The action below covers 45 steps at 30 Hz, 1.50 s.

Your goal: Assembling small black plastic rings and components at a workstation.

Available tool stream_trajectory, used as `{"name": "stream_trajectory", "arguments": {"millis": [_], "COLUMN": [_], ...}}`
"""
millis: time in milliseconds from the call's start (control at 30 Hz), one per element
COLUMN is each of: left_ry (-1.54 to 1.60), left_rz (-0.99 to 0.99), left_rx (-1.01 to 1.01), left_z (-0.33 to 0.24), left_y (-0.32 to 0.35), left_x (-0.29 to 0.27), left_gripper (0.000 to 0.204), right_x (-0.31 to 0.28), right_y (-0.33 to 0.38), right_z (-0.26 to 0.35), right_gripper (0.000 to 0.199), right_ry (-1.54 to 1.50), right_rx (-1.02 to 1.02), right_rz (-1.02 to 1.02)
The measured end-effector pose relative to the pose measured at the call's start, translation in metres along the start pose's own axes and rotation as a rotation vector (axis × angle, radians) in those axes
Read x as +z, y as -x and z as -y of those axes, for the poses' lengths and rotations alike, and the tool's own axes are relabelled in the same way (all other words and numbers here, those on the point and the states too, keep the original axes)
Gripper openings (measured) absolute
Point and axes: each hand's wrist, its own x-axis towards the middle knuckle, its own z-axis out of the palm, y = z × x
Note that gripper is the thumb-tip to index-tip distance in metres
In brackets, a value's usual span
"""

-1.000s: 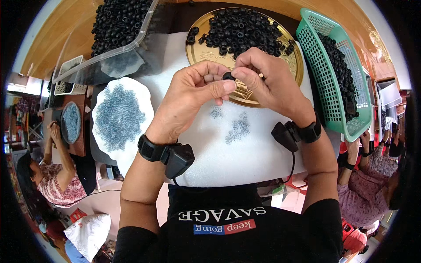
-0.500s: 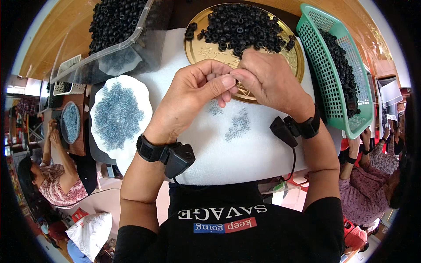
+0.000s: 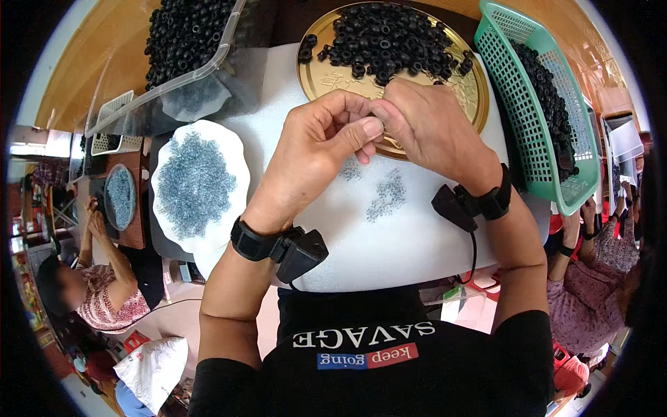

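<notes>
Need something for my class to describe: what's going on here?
A person holds left hand and right hand together over the near edge of a gold tray, fingers pinched; anything between them can't be made out. Black rings are heaped on the tray. To the left, a white plate holds clear bluish bits; to the right stands a green basket.

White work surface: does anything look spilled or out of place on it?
Possibly: two loose patches of small bluish beads lie directly on the white work surface, outside the scalloped white dish that holds a similar heap. Whether spilled or put there deliberately, I can't tell.
</notes>
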Motion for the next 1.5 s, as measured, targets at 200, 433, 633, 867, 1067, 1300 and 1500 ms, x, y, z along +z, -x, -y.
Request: {"name": "stream_trajectory", "arguments": {"millis": [200,433,633,867,1067,1300,1500], "left_ry": [-0.017,0.126,0.159,0.306,0.379,0.425,0.366], "left_rz": [-0.009,-0.005,-0.006,-0.188,-0.318,-0.295,-0.247], "left_rx": [0.024,0.005,0.008,0.233,0.239,0.095,0.039], "left_z": [-0.001,0.0,-0.001,-0.006,-0.005,-0.005,-0.003], "left_y": [-0.001,-0.001,0.0,-0.006,-0.003,0.001,-0.001], "left_x": [-0.002,-0.011,-0.011,-0.014,-0.011,-0.003,-0.002], "left_gripper": [0.018,0.022,0.022,0.021,0.021,0.021,0.022], "right_x": [-0.004,-0.015,-0.014,-0.02,-0.038,-0.012,-0.021], "right_y": [-0.002,0.0,-0.004,0.0,-0.009,-0.012,0.003], "right_z": [-0.001,0.005,0.003,-0.036,-0.036,-0.051,-0.064], "right_gripper": [0.037,0.047,0.041,0.018,0.014,0.015,0.014], "right_ry": [-0.188,-0.902,-0.77,-0.409,-0.126,0.043,-0.061], "right_rx": [0.043,0.528,0.5,0.343,0.367,0.191,0.17], "right_rz": [-0.034,0.115,0.13,-0.143,-0.046,0.142,0.195]}}
